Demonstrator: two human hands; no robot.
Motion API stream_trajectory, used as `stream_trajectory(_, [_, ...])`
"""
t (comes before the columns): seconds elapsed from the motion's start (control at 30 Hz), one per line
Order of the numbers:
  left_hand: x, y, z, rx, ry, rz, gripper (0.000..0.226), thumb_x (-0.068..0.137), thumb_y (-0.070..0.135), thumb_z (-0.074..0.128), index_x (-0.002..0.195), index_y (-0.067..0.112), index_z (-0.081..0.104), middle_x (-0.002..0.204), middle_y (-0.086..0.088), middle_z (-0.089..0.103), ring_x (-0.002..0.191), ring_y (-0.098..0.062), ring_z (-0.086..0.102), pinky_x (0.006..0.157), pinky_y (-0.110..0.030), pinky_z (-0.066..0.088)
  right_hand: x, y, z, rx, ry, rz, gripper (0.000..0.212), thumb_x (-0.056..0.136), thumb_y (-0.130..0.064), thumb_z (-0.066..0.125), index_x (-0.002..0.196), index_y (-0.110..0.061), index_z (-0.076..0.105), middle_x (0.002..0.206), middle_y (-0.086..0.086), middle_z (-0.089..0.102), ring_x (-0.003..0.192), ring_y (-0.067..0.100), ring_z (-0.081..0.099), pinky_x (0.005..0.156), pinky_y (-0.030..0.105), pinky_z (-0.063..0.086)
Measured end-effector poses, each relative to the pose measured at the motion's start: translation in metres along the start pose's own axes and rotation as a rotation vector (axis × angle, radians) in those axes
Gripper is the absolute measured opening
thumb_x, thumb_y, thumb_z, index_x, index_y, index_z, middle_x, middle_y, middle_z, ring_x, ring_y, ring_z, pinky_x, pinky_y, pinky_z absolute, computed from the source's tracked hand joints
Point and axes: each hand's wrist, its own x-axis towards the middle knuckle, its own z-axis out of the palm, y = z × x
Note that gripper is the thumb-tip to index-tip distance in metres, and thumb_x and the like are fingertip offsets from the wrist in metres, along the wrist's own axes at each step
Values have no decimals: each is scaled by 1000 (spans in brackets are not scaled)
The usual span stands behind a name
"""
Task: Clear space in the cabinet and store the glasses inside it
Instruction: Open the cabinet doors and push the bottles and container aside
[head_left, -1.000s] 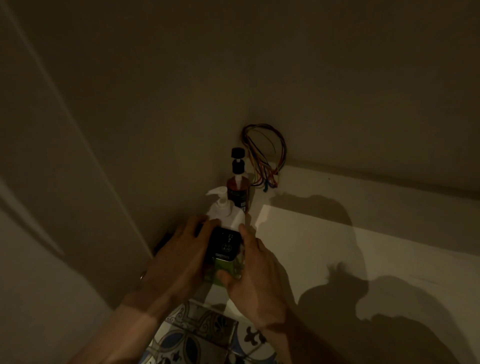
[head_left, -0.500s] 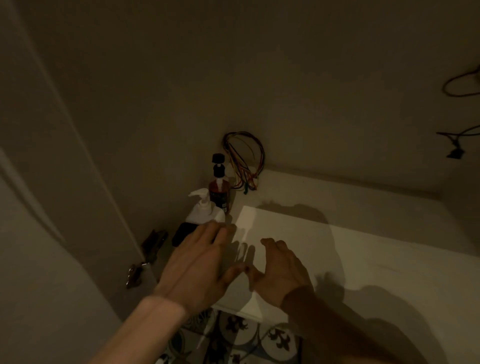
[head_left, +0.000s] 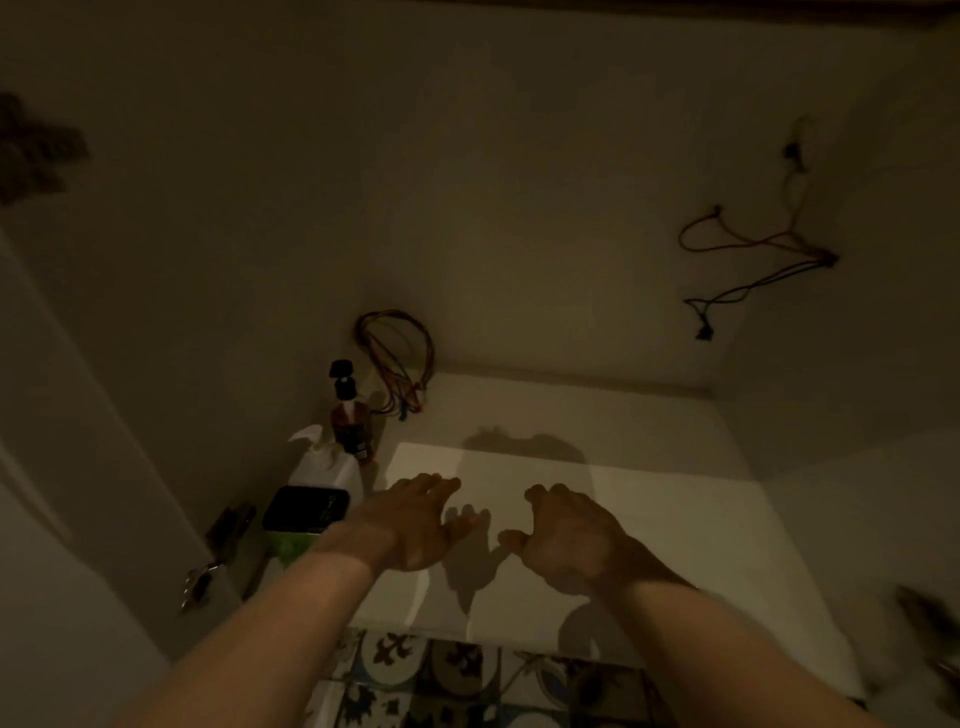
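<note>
I look into a dim white cabinet with a pale shelf floor (head_left: 649, 499). My left hand (head_left: 415, 525) and my right hand (head_left: 566, 535) hover just above the shelf's front part, both empty with fingers spread. Against the left wall stand a dark bottle with a black pump top (head_left: 350, 415), a white pump bottle (head_left: 324, 462) and a green container with a black lid (head_left: 305, 512), all to the left of my left hand. No glasses are in view.
A bundle of coloured wires (head_left: 397, 358) hangs in the back left corner. More loose wires (head_left: 748, 260) dangle from the right wall. A metal hinge (head_left: 208, 561) sits on the left side panel. Patterned floor tiles (head_left: 441, 670) show below the shelf edge.
Both hands let go of the green container with the black lid at the left wall and drew to the right, over the bare shelf. My view swung right, showing more of the cabinet.
</note>
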Motion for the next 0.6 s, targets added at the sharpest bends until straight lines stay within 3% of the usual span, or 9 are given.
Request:
stream_trajectory(0.37, [-43, 68, -37, 98, -101, 6, 71, 97, 66, 24, 157, 28, 16, 161, -4, 25, 142, -29, 32, 111, -42, 33, -67, 12, -65, 90, -125, 31, 70, 90, -60, 51, 145, -19, 38, 146, 9, 44, 130, 30, 46, 103, 40, 43])
stream_trajectory(0.6, [-121, 100, -96, 13, -247, -11, 70, 97, 66, 25, 157, 30, 15, 162, -2, 22, 145, -26, 26, 116, -40, 26, -137, -7, -139, 80, -291, 99, 72, 89, -61, 53, 146, -21, 37, 145, 9, 44, 133, 32, 45, 107, 43, 41])
